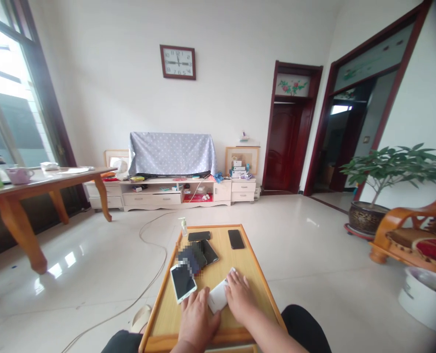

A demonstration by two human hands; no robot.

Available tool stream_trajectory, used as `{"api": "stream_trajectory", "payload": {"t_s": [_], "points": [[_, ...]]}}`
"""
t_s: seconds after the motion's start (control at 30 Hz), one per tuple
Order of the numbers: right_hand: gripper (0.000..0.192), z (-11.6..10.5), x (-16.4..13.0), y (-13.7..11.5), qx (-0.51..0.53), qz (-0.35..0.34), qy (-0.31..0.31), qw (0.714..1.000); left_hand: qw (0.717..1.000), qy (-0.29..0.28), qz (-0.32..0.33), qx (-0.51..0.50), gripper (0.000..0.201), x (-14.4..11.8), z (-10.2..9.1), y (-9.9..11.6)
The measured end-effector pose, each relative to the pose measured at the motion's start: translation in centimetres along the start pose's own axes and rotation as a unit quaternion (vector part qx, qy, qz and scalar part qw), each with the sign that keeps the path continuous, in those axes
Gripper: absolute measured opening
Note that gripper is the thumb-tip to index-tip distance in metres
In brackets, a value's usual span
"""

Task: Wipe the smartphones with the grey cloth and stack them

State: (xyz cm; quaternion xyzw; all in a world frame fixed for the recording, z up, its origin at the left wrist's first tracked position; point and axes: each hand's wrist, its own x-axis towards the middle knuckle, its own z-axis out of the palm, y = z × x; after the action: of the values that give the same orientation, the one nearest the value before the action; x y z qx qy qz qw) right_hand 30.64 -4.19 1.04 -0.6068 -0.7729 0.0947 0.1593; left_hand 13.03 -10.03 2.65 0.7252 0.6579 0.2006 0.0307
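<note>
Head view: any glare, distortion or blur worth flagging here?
Head view: daylight from the window glares off the glossy floor; wide-angle bending bows the door frames; a pixelated patch hides part of the phones on the small table; both hands, left hand and right hand, are sharp.

A single head-worn camera looks forward and slightly downward across a living room. The low wooden table (251, 264) sits close, in the lower centre of the frame; both hands enter from the bottom edge. The far wall, with the wall clock (177, 62) at upper centre, lies well away. Wide-angle distortion bends the frame edges. No second view exists.
</note>
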Motion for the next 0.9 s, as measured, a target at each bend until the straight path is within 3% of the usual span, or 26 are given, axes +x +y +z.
{"api": "stream_trajectory", "payload": {"t_s": [0.13, 0.3, 0.47, 0.63, 0.8, 0.9], "points": [[0.059, 1.3, -2.5, 0.4, -0.014, 0.016, 0.011, 1.0, 1.0, -0.01, 0.004, -0.005, 0.047, -0.1, -0.3, 0.0], [0.055, 2.0, -5.0, -1.0, 0.02, -0.079, -0.018, 0.997, 1.0, -0.01, 0.019, -0.022, 0.031, -0.4, -0.8, 0.1], [0.056, -0.6, -3.6, -0.8, 0.049, -0.142, -0.08, 0.985, 0.999, -0.003, 0.035, -0.029, 0.023, -0.5, -0.9, 0.1], [0.059, -3.5, -1.2, 1.0, 0.032, -0.097, -0.129, 0.986, 0.998, 0.007, 0.044, -0.041, 0.028, -0.5, -0.2, -0.1], [0.048, -4.0, -0.6, 2.0, 0.023, -0.083, -0.064, 0.994, 0.998, 0.016, 0.057, -0.037, 0.036, -0.4, 0.5, -0.2], [0.037, -3.8, -0.5, 2.5, -0.012, -0.014, -0.001, 1.0, 0.998, 0.02, 0.06, -0.027, 0.037, -0.5, 0.5, 0.0]]}}
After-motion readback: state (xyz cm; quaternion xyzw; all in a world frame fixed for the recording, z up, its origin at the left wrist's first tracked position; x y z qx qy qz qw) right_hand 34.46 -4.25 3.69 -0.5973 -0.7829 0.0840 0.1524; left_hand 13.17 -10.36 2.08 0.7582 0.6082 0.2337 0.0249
